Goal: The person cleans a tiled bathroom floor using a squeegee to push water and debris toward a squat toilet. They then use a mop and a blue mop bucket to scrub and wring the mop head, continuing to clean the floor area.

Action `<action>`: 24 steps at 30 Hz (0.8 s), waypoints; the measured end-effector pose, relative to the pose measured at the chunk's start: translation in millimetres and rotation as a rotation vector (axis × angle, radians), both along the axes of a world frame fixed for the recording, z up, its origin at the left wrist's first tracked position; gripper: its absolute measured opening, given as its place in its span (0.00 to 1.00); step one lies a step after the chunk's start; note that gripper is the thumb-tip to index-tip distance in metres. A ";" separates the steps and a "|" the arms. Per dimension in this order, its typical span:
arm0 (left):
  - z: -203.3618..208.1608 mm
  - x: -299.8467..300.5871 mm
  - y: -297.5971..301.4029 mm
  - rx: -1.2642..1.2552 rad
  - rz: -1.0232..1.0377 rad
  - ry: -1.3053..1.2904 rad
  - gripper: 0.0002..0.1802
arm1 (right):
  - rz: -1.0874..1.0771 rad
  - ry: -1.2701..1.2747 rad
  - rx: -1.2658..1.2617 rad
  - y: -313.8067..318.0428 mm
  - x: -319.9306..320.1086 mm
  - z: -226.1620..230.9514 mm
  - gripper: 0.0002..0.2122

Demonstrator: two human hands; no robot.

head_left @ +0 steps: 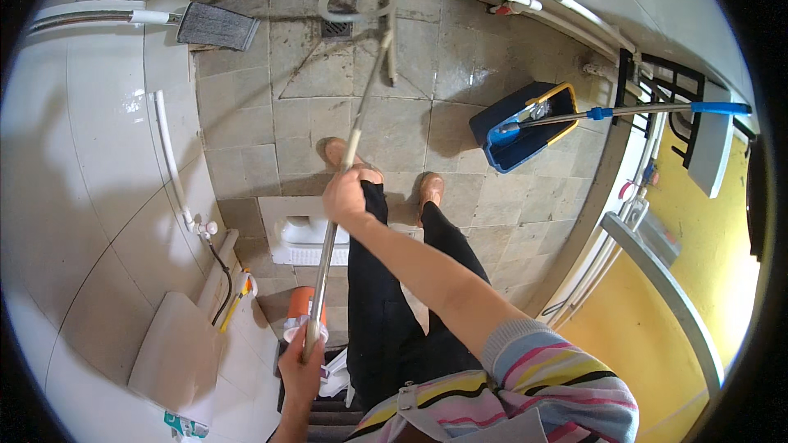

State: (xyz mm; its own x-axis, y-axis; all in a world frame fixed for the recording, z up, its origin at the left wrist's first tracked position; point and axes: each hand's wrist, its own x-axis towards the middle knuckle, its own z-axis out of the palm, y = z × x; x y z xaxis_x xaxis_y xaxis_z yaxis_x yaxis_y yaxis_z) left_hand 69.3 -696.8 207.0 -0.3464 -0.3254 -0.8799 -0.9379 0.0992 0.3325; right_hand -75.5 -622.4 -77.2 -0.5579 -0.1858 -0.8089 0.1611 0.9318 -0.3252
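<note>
One striped sleeve [566, 369] is filling five o'clock, while two hands are clamping one floor squeegee [327, 254], the right hand [345, 197] near its middle, the left hand [301, 367] at its seven-o'clock end. Its single blade [392, 66] is resting at twelve on grey floor tiles [394, 131], beside one drain [336, 29]; one bucket [502, 105] with one mop [558, 118] is standing at two, and one squat toilet [312, 255] is lying at eight, by a white wall [98, 115].

Long-handled squeegee [352, 146], slanted, head down

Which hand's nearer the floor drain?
Right. The right hand grips the pole partway along, short of the floor drain; the left hand holds the pole's near end, farther back.
</note>
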 end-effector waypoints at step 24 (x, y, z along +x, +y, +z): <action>26.8 79.4 14.5 0.078 0.197 -0.259 0.12 | -1.094 -0.485 -0.507 -9.9 44.7 42.5 0.20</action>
State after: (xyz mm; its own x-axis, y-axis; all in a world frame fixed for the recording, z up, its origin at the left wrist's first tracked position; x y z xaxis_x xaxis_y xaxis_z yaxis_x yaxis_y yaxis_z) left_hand 148.7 -682.3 233.8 -0.0453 -0.2926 -0.9552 -0.9908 -0.1091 0.0804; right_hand -30.8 -632.3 -34.7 -0.2856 -0.1657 -0.9439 0.9549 0.0337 -0.2949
